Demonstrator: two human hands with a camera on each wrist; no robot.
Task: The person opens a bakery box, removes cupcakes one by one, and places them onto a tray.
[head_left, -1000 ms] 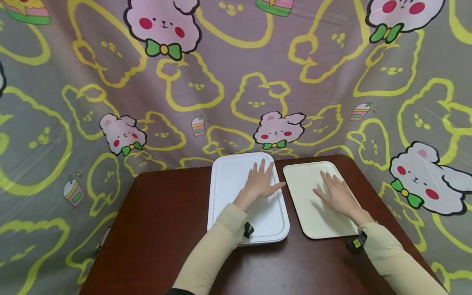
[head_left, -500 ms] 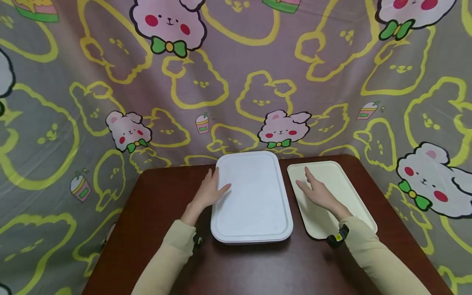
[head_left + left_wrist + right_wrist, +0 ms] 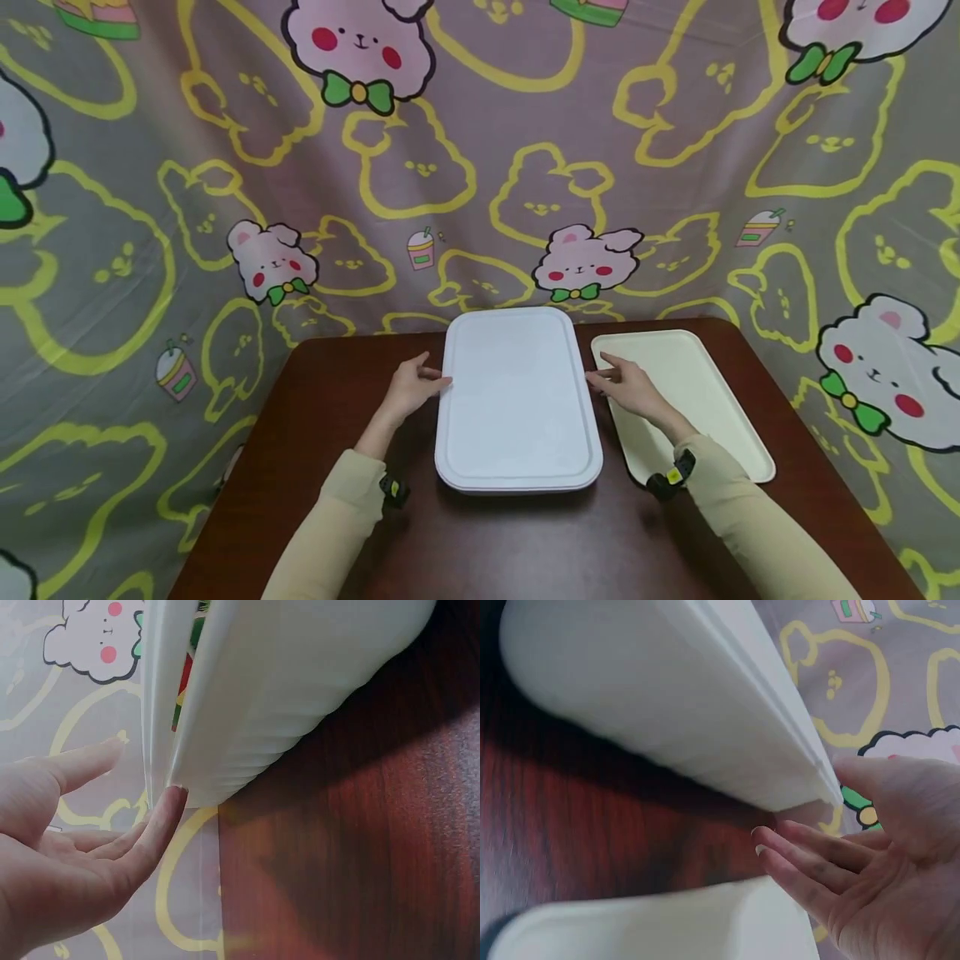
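One wide grey-pink cloth, printed with white rabbits and yellow outlines, hangs behind the dark reddish-brown tabletop with wood grain. Toward its far edge stands a white rectangular box with rounded corners, bearing a flat white lid. Just to its right lies a cream-coloured rectangular tray. The left hand and the right hand are at opposite long sides of the box, thumbs apart from fingers; whether they touch it, I cannot tell. Under the lid, through a narrow gap, something red and green is visible.
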